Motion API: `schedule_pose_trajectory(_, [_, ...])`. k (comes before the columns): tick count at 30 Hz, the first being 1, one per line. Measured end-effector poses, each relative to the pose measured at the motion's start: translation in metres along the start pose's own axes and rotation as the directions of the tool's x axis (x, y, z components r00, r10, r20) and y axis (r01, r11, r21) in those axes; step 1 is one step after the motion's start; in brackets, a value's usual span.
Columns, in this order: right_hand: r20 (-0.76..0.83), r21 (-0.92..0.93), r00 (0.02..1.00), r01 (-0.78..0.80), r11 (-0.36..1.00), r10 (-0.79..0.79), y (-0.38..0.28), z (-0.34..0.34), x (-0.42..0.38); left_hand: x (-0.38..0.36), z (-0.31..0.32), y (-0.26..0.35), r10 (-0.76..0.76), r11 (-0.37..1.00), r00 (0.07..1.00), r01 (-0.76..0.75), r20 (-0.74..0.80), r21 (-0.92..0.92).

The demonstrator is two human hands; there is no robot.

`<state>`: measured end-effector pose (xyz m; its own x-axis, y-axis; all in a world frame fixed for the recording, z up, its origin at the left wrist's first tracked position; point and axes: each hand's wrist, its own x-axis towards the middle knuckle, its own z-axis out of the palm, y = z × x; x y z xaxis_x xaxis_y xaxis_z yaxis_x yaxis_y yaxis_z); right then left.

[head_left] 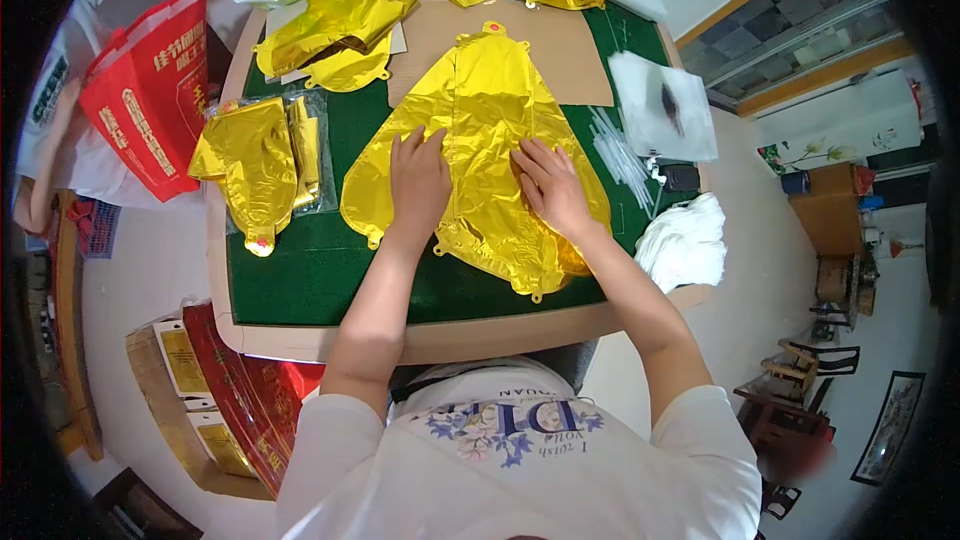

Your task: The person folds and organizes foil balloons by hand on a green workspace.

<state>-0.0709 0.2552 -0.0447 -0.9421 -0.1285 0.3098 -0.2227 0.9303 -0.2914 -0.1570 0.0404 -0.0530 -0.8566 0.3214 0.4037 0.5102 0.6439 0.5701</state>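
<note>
A large gold foil balloon (pixel 490 90), uninflated and wrinkled, lies spread over the green table top with its narrow end pointing away from me. My left hand (pixel 420 175) rests on its left half, fingers stretched out. On the right half lies my right hand (pixel 552 185), its fingers spread against the foil. Small tabs stick out along the balloon's edge, and a red dot marks its far tip. Under that far end is a brown cardboard sheet (pixel 580 70).
More gold foil balloons (pixel 340 30) lie at the back, and a folded one (pixel 250 155) at the left. To the right are thin white sticks (pixel 622 155), clear plastic bags (pixel 665 105) and a white bundle (pixel 685 245). Another person (pixel 75 110) stands left beside a red bag (pixel 150 90).
</note>
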Motion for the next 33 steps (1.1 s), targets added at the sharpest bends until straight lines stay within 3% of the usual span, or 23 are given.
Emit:
schedule_pose_trajectory(2, [0.003,-0.006,1.0,-0.003,1.0,0.003,-0.002,-0.001,0.001,0.0,0.004,0.0,0.013,1.0,0.999,-0.014,-0.045,-0.022])
schedule_pose_trajectory(10, [-0.003,-0.012,1.0,-0.01,1.0,0.01,-0.003,-0.003,0.003,-0.001,0.002,0.005,0.025,0.999,0.999,-0.024,0.028,-0.026])
schedule_pose_trajectory(25, [-0.008,-0.013,1.0,-0.018,1.0,0.018,-0.008,-0.002,0.003,-0.005,0.009,0.004,0.074,0.997,0.997,-0.075,0.028,0.023])
schedule_pose_trajectory(33, [-0.091,0.02,0.995,-0.037,0.999,0.039,0.0,-0.025,0.009,-0.003,0.009,0.006,0.13,0.99,0.989,-0.133,-0.075,-0.036])
